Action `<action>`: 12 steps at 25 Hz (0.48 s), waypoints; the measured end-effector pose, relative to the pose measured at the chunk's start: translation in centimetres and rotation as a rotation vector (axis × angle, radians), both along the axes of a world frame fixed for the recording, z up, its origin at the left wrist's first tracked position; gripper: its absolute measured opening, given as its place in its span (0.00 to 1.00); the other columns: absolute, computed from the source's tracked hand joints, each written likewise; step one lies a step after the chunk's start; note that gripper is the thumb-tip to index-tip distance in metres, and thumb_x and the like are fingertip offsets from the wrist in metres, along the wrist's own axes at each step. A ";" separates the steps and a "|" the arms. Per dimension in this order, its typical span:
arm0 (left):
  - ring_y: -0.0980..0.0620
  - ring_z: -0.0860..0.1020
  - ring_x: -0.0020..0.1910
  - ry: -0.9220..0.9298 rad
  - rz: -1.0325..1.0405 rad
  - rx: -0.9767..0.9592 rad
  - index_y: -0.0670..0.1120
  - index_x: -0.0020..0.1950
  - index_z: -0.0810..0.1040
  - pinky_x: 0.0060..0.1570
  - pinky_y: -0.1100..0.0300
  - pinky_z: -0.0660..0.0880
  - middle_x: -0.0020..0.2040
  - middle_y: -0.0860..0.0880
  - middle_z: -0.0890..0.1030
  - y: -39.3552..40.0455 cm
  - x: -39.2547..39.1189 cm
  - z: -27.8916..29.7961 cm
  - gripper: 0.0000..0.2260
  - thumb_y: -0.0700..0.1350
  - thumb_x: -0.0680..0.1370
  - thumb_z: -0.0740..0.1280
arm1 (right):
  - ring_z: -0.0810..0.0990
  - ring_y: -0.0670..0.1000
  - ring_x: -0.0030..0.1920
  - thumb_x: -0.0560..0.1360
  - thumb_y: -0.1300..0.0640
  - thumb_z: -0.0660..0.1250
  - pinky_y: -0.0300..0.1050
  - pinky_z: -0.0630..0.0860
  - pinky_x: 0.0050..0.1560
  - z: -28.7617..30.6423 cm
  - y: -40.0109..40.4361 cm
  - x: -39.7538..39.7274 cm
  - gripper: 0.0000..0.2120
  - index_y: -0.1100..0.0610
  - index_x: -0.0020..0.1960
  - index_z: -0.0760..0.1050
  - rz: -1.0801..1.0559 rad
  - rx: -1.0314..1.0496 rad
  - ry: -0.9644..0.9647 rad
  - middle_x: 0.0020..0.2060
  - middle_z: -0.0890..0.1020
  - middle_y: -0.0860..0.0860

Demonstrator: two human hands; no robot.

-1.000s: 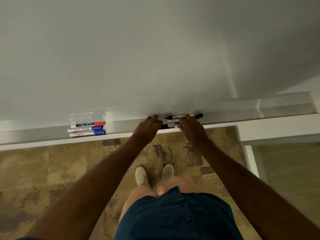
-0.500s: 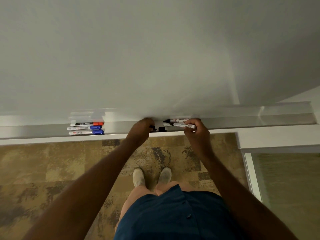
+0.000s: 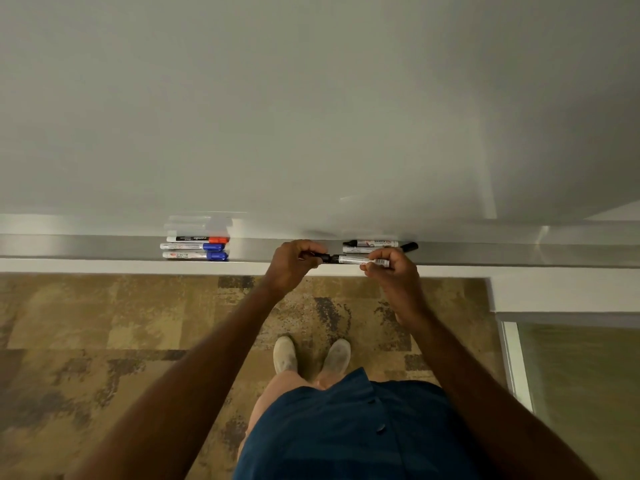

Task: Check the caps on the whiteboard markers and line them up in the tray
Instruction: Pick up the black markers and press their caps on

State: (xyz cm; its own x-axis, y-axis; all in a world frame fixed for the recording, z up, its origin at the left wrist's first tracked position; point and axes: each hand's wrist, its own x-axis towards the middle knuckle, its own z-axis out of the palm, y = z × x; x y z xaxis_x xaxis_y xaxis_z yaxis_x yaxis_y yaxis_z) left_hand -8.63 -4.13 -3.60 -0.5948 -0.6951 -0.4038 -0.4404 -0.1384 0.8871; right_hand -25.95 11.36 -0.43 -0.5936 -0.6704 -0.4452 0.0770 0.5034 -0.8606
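Observation:
A black whiteboard marker (image 3: 353,260) is held level just over the front lip of the metal tray (image 3: 519,254). My right hand (image 3: 388,268) grips its white barrel. My left hand (image 3: 294,261) is closed on its black cap end (image 3: 323,257). Behind it, two more black markers (image 3: 372,243) lie in the tray against the whiteboard. To the left, three markers lie lined up: a red-capped one (image 3: 198,239) at the back and two blue-capped ones (image 3: 194,247) (image 3: 195,255) in front.
The whiteboard (image 3: 311,116) fills the upper view, with the tray running along its bottom edge. Below is patterned brown carpet (image 3: 104,341), my shoes and blue shorts. A white wall ledge (image 3: 568,289) and a glass panel (image 3: 581,375) are at the right.
My right hand lifted one black marker out of the group in the tray and drew it forward. My left hand closed on its cap end. The view shifted slightly.

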 end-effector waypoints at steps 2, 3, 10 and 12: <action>0.52 0.83 0.45 0.112 0.056 0.174 0.43 0.56 0.84 0.49 0.64 0.81 0.50 0.43 0.86 -0.1 0.4 0.5 0.11 0.33 0.76 0.73 | 0.86 0.51 0.52 0.76 0.59 0.72 0.49 0.83 0.53 0.2 -0.2 0.1 0.10 0.51 0.56 0.81 0.029 -0.027 -0.033 0.52 0.86 0.51; 0.50 0.84 0.45 0.184 0.120 0.289 0.43 0.55 0.84 0.48 0.62 0.82 0.49 0.42 0.86 -0.2 0.6 0.7 0.10 0.34 0.75 0.73 | 0.86 0.49 0.51 0.77 0.59 0.71 0.45 0.83 0.52 0.4 -0.3 0.1 0.10 0.52 0.58 0.81 0.061 -0.043 -0.046 0.52 0.86 0.51; 0.46 0.86 0.44 0.358 0.383 0.611 0.40 0.53 0.84 0.45 0.60 0.83 0.46 0.42 0.86 0.3 1.6 0.8 0.06 0.37 0.76 0.72 | 0.83 0.44 0.37 0.80 0.56 0.67 0.38 0.80 0.40 0.8 -1.0 2.2 0.11 0.53 0.62 0.81 0.216 0.005 0.260 0.38 0.84 0.47; 0.47 0.86 0.44 0.353 0.393 0.615 0.39 0.53 0.83 0.45 0.60 0.84 0.47 0.42 0.86 0.4 2.2 0.9 0.06 0.36 0.77 0.71 | 0.82 0.45 0.36 0.81 0.57 0.67 0.39 0.80 0.40 0.9 -1.4 2.7 0.10 0.53 0.61 0.81 0.236 0.006 0.250 0.36 0.84 0.49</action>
